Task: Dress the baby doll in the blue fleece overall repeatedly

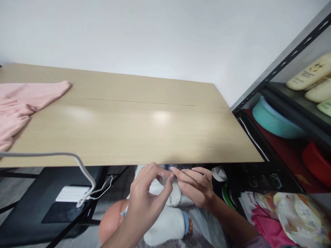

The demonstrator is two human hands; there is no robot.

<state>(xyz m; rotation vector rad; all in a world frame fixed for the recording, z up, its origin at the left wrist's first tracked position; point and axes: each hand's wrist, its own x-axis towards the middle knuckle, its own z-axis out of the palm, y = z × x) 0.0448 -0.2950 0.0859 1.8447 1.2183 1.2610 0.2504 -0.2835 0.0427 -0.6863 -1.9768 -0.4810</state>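
Note:
Just in front of the table's near edge, my left hand (152, 193) is closed in a pinch, thumb and index fingertips together. Whatever they hold, if anything, is too small to make out. Meeting those fingertips from the other side is my right hand (195, 186), its fingers stretched out and its thumb apart from the index tip. Below both hands, on my lap, lies a doll-like figure in white fleece clothing (164, 225) with light blue cuffs. Its rounded head (111, 220) shows at the left; my left arm and hands hide much of it.
Ahead stands a wooden table (124, 131), with pink cloth (15, 106) at its left. A grey cable (80, 163) crosses above a black chair (23, 203) bearing a white device (72, 193). Shelves at right hold bottles (310, 74), a teal basin (274, 120) and a red one (317, 163).

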